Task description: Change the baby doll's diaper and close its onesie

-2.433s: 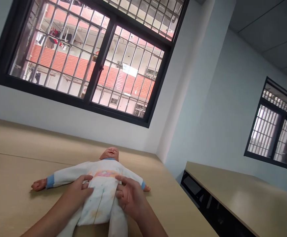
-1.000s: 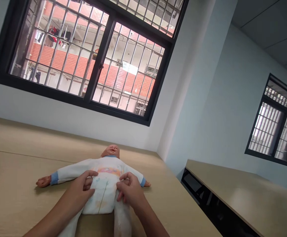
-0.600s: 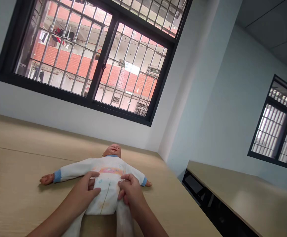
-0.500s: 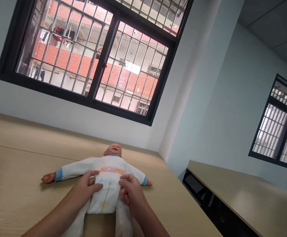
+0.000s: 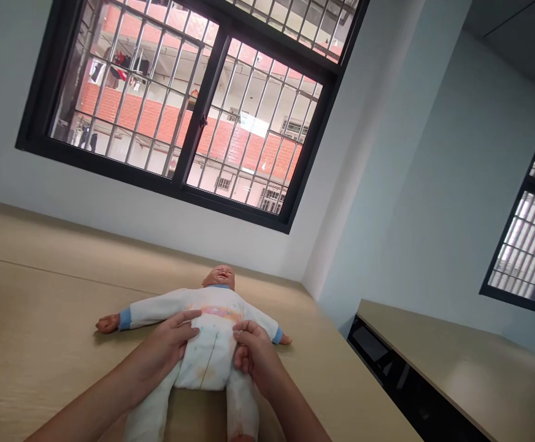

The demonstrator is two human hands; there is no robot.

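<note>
A baby doll [image 5: 219,279] lies on its back on the table, head toward the window wall and arms spread. It wears a white shirt [image 5: 175,302] with blue cuffs and white leg coverings. Around its hips is a white diaper [image 5: 205,359] with a thin line down the front. My left hand [image 5: 173,341] rests against the diaper's left side at the waist, fingers stretched out and thumb apart. At the opposite side of the waist, my right hand [image 5: 253,353] has thumb and forefinger pinched on the diaper's upper edge, its other fingers curled.
The wooden table [image 5: 42,331] runs up to the wall below a barred window [image 5: 180,116]. To the right, past a gap, stands a second table [image 5: 456,362] with a dark open shelf under its top. Another window [image 5: 525,239] is on the far right wall.
The view has shifted, so the doll and window appear slightly farther right. My left hand has slid a little up the waist, its thumb nearer its fingers. My right hand stays at its side.
</note>
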